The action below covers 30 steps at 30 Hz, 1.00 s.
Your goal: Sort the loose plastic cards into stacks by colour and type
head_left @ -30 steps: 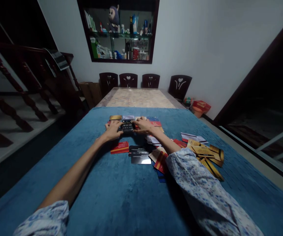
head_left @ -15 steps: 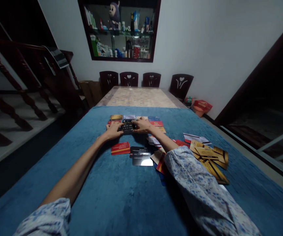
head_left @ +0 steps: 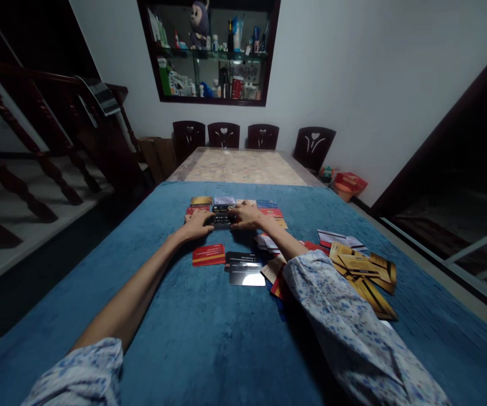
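Black cards [head_left: 222, 219] lie between my two hands in the group of cards at the table's middle. My left hand [head_left: 198, 223] closes on their left edge with its fingertips, and my right hand [head_left: 245, 216] on their right edge. Behind them lie a gold card [head_left: 201, 200] and a whitish card [head_left: 224, 201]. A red card [head_left: 197, 210] shows behind my left hand. Right of my right hand are blue cards [head_left: 267, 203] and red cards [head_left: 272, 213]. Nearer me lie a red card with a yellow stripe [head_left: 208, 255] and dark grey cards [head_left: 246, 273].
A loose pile of gold cards [head_left: 364, 268] spreads at the right, with white cards [head_left: 338, 238] behind it. More mixed cards lie partly under my right forearm. The blue cloth [head_left: 184, 338] covers the near table; chairs [head_left: 263, 136] stand beyond.
The whole view has shifted slightly. My hands stay at the black cards, and the right fingers have moved a little around their edge.
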Each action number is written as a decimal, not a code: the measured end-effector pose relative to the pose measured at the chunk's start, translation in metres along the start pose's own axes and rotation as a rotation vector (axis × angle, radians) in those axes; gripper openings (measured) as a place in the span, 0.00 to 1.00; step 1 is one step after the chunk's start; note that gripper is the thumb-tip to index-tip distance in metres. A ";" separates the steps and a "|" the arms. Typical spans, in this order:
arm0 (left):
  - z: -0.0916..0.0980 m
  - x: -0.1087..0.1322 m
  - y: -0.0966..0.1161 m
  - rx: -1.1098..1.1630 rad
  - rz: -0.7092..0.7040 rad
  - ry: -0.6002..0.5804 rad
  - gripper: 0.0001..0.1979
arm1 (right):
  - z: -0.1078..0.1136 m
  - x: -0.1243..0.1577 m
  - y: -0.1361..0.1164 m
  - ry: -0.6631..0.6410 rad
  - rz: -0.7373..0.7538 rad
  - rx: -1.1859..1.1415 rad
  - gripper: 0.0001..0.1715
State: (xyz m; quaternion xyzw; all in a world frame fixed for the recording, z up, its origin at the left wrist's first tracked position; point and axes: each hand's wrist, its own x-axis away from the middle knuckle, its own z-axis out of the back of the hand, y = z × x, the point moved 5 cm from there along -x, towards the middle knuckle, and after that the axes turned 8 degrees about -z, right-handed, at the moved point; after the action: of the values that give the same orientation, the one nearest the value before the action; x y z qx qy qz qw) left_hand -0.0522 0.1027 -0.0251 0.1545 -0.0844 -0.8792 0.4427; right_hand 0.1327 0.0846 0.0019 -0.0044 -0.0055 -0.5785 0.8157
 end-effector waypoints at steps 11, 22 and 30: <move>0.001 0.002 0.003 0.029 0.023 -0.026 0.23 | 0.005 -0.002 -0.002 -0.016 0.007 0.015 0.30; 0.000 0.001 0.002 0.025 0.033 -0.018 0.22 | 0.003 -0.004 -0.005 -0.022 0.028 0.034 0.27; 0.000 0.002 0.002 0.010 0.023 -0.014 0.23 | 0.000 -0.007 -0.003 -0.017 0.048 0.054 0.27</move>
State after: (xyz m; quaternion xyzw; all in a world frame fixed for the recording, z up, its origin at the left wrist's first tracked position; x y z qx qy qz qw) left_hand -0.0520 0.1002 -0.0255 0.1495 -0.0936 -0.8747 0.4514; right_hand 0.1274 0.0897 0.0014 0.0124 -0.0280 -0.5585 0.8289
